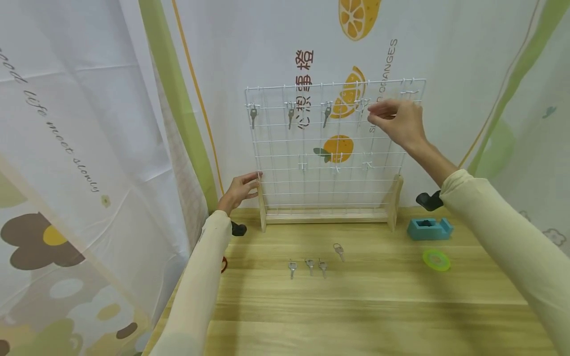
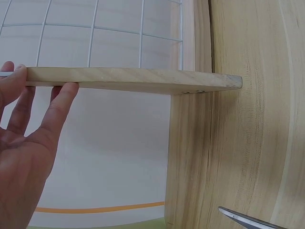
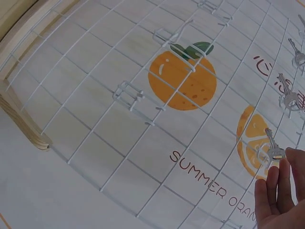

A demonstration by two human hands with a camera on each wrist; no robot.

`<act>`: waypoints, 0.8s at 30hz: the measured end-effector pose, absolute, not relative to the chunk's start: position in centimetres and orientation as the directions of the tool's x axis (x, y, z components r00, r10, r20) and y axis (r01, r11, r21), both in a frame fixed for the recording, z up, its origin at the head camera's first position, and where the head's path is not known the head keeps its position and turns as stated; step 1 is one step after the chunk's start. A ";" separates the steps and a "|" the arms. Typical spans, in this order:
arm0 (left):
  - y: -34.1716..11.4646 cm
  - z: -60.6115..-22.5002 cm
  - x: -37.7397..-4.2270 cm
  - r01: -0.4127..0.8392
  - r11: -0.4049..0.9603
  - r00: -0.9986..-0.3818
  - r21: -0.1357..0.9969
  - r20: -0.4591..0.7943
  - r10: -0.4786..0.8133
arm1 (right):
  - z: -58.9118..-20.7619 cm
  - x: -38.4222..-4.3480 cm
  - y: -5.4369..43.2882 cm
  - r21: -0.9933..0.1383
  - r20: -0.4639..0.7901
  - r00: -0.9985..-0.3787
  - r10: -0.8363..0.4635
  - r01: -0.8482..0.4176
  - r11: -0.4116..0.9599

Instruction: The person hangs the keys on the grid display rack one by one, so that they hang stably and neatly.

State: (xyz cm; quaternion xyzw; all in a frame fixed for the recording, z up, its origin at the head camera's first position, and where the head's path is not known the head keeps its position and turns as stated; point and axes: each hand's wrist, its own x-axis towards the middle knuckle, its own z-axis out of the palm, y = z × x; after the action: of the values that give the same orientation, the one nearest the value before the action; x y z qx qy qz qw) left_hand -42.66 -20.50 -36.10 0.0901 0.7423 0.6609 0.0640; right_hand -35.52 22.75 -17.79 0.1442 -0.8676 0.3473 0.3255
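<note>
A white wire grid rack (image 1: 329, 189) with wooden feet stands on the table. My left hand (image 1: 240, 190) holds the upper end of its left wooden support (image 2: 128, 76), thumb on one side and fingers on the other. My right hand (image 1: 403, 121) is raised at the upper right of the grid. Its thumb and fingertips pinch the head of a silver key (image 3: 275, 149) at a hook; the exact contact is partly hidden. To its left, keys hang from hooks: one key (image 1: 253, 117), another key (image 1: 291, 117) and a third key (image 1: 327, 113).
Loose keys lie before the rack, among them a ringed key (image 1: 339, 251) and a key (image 1: 292, 269). Bare hooks (image 1: 337, 168) sit lower on the grid. At right are a blue tape dispenser (image 1: 428, 229) and a green-yellow disc (image 1: 436, 259). Printed curtains (image 1: 445, 49) surround the table.
</note>
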 end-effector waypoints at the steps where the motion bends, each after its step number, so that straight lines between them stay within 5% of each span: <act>1: -20.5 -36.1 -42.6 0.048 0.109 -0.976 0.993 0.023 0.218 | -18.0 -35.4 22.7 -0.506 0.665 -0.746 -0.034 -0.484 0.714; 24: -20.4 -36.1 -42.6 0.056 0.110 -0.977 0.992 0.032 0.212 | -25.8 -33.8 23.5 -0.455 0.590 -0.775 -0.225 -0.550 0.701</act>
State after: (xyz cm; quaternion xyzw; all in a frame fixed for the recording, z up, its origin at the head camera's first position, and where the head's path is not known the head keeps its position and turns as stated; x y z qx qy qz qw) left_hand -42.59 -20.39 -36.10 0.0903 0.7428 0.6608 0.0588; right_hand -33.77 23.53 -25.76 0.2186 -0.8865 0.3191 0.2540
